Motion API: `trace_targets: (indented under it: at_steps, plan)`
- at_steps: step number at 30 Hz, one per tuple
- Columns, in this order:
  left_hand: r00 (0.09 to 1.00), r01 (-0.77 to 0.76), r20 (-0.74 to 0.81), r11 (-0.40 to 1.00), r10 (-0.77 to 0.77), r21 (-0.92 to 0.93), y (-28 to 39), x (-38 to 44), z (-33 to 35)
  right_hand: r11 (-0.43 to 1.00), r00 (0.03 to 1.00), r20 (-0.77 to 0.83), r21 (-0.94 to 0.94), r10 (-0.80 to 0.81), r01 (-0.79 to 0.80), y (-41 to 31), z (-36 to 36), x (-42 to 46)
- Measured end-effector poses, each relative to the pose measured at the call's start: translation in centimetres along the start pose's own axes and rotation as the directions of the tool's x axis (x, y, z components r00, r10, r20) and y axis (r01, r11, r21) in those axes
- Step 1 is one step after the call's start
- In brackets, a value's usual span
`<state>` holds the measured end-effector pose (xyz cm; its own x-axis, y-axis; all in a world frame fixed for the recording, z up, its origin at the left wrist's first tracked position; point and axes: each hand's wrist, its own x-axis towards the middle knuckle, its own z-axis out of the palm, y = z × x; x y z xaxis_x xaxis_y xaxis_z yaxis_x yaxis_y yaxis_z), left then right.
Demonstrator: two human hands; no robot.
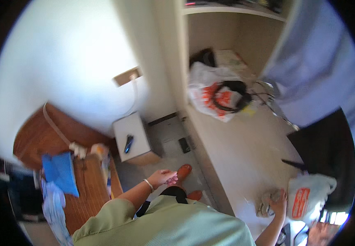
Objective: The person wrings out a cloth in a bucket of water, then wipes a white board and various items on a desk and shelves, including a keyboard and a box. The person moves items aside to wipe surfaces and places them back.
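Observation:
My right hand (278,203) rests on a crumpled greyish-brown cloth (266,202) on the light desk top (245,153). Just right of it stands a pale plastic bag (311,196) with a red printed patch. In front of my body, above the floor, hangs my left hand (163,178), its fingers loosely curled; whether anything small is in it cannot be made out. A white band circles that wrist. Farther along the desk, a white plastic bag (203,92) with red print lies under a coiled black cable (231,98).
A black monitor (328,153) stands on the desk's right side, near blue curtains (315,67). To the left are a small cabinet (134,126) bearing a dark handheld device (128,144), and a wooden table (85,184) with a blue cloth item (61,172). A dark flat object (184,145) lies on the floor.

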<state>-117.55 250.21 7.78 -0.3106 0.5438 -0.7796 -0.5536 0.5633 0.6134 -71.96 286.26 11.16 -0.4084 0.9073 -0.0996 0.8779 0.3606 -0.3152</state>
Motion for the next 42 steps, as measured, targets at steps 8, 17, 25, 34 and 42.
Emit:
trace_targets:
  at_steps: [8,17,25,34,42]
  plan:
    - [0.986,0.022,-0.148,0.946,-0.074,-0.324,-10.9,0.0,-6.5,0.998,1.0,0.001,-0.055,-0.01,0.01,5.6,2.0,3.4]
    - [0.905,-0.034,-0.424,0.984,-0.045,-0.177,-18.7,9.3,-20.5,0.86,0.989,-0.139,0.511,0.06,0.02,-12.5,-3.2,4.8]
    - [0.633,0.323,-0.772,0.891,0.046,0.318,-14.4,15.9,-33.3,0.462,0.964,-0.002,0.878,0.266,-0.126,-30.8,3.4,-3.5]
    - [0.586,0.523,-0.799,0.689,0.137,0.502,-11.5,22.7,-37.8,0.421,0.912,0.367,0.809,0.181,-0.409,-41.8,10.3,-7.9]
    - [0.763,0.238,-0.644,0.95,-0.055,0.201,-14.4,24.0,-39.9,0.252,0.905,0.425,0.874,0.022,-0.416,-49.0,11.2,-9.1]
